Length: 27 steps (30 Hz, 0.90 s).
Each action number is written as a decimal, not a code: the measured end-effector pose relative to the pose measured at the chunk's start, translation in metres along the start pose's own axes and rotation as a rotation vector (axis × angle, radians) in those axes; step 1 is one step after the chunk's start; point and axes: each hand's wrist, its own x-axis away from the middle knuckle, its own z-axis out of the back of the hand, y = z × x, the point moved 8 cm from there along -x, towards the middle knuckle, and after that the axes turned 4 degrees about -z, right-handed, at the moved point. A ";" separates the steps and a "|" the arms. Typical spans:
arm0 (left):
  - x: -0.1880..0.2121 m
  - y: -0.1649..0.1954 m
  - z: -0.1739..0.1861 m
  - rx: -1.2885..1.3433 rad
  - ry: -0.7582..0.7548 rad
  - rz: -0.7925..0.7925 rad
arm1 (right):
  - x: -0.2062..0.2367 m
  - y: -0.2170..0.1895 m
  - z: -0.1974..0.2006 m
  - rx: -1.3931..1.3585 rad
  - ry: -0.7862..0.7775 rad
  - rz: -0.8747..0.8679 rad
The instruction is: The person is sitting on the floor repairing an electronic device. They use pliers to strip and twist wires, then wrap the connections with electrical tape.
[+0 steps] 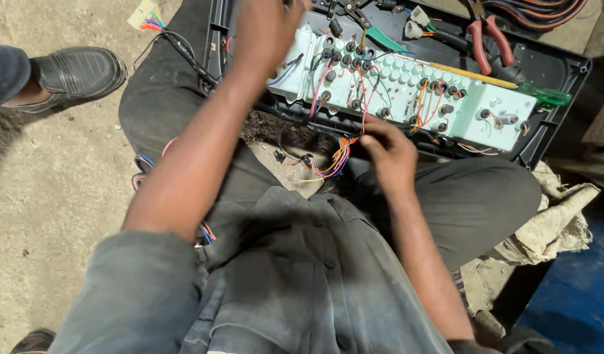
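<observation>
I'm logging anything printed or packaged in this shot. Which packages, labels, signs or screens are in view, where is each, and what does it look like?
No package, label, sign or screen shows clearly.
Nearest thing: the pale green-white panel back, a long rectangle studded with round sockets and coloured wires, lying in a black tray across the person's lap.
The left hand rests at its left end; the right hand pinches a wire bundle below it.

Grey buttoned shirt (302, 275), rolled sleeves, dark grey trousers (472, 203)
</observation>
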 end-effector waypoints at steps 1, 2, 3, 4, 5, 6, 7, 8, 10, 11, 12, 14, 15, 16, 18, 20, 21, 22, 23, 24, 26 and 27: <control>0.026 0.010 -0.009 0.126 -0.110 0.070 | 0.008 0.010 0.002 -0.034 0.041 -0.109; 0.055 0.020 -0.020 0.249 -0.219 0.144 | 0.018 0.022 0.003 -0.069 0.076 -0.220; 0.079 0.041 -0.023 0.237 -0.232 0.057 | 0.024 0.033 0.002 -0.105 0.116 -0.326; 0.102 0.060 -0.028 0.228 -0.245 -0.030 | 0.026 0.036 -0.001 -0.125 0.108 -0.332; 0.117 0.067 -0.040 0.232 -0.301 -0.022 | 0.028 0.038 -0.009 -0.148 0.099 -0.341; 0.131 0.072 -0.051 0.234 -0.355 -0.014 | 0.028 0.040 -0.016 -0.171 0.088 -0.349; 0.138 0.073 -0.057 0.222 -0.329 -0.006 | 0.027 0.040 -0.019 -0.152 0.082 -0.347; 0.141 0.074 -0.062 0.210 -0.303 0.004 | 0.025 0.040 -0.022 -0.133 0.077 -0.346; 0.149 0.069 -0.069 0.213 -0.285 0.070 | 0.022 0.033 -0.025 -0.094 0.066 -0.321; 0.150 0.064 -0.072 0.228 -0.288 0.124 | 0.019 0.028 -0.026 -0.075 0.060 -0.291; 0.152 0.059 -0.074 0.239 -0.286 0.174 | 0.017 0.023 -0.026 -0.056 0.055 -0.255; 0.153 0.064 -0.068 0.247 -0.222 0.078 | 0.014 0.011 -0.026 -0.086 0.045 -0.175; 0.153 0.067 -0.065 0.248 -0.193 0.032 | 0.012 0.005 -0.027 -0.104 0.039 -0.137; 0.155 0.064 -0.065 0.266 -0.195 0.060 | 0.011 0.001 -0.028 -0.084 0.032 -0.110; 0.158 0.058 -0.067 0.301 -0.198 0.119 | 0.008 -0.006 -0.029 -0.046 0.015 -0.058; 0.154 0.057 -0.067 0.298 -0.140 0.095 | 0.006 -0.011 -0.031 -0.045 0.001 -0.017; 0.153 0.057 -0.066 0.299 -0.114 0.084 | 0.005 -0.013 -0.032 -0.043 -0.006 0.000; 0.154 0.052 -0.070 0.338 -0.130 0.156 | 0.005 -0.016 -0.033 -0.008 -0.031 0.017; 0.155 0.047 -0.074 0.380 -0.145 0.227 | 0.005 -0.018 -0.035 0.029 -0.056 0.035; 0.157 0.042 -0.077 0.421 -0.159 0.296 | 0.004 -0.020 -0.036 0.067 -0.079 0.055; 0.164 0.033 -0.084 0.504 -0.241 0.429 | 0.003 -0.024 -0.037 0.098 -0.095 0.096; 0.169 0.029 -0.087 0.543 -0.282 0.498 | 0.003 -0.025 -0.039 0.112 -0.104 0.115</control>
